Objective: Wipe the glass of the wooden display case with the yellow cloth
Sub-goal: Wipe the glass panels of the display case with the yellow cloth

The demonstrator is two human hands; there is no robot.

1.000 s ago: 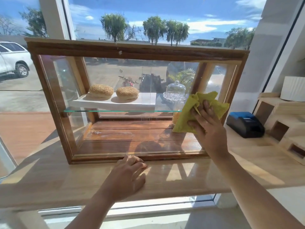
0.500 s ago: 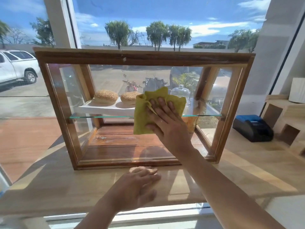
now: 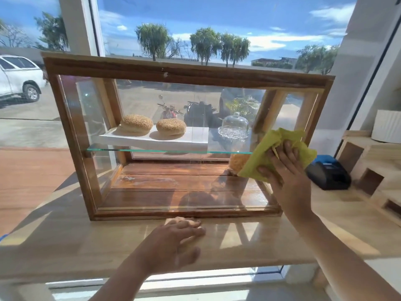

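Observation:
The wooden display case (image 3: 173,71) stands on a light wooden counter (image 3: 86,242), its front glass facing me. My right hand (image 3: 284,170) presses the crumpled yellow cloth (image 3: 260,155) flat against the glass at the case's right edge, about mid-height. My left hand (image 3: 173,242) rests palm down on the counter just in front of the case's bottom rail, fingers spread, holding nothing. Inside, two sesame buns (image 3: 136,123) lie on a white board above a glass shelf, with a glass dome (image 3: 235,124) beside them.
A black and blue card terminal (image 3: 327,173) sits on the counter right of the case. Stepped wooden shelving (image 3: 373,168) with a white ribbed pot (image 3: 387,127) stands at far right. Behind the case is a large window onto a street.
My right hand swept the cloth from the case's right side to the middle of the glass, then back to the right edge. My left hand stayed on the counter.

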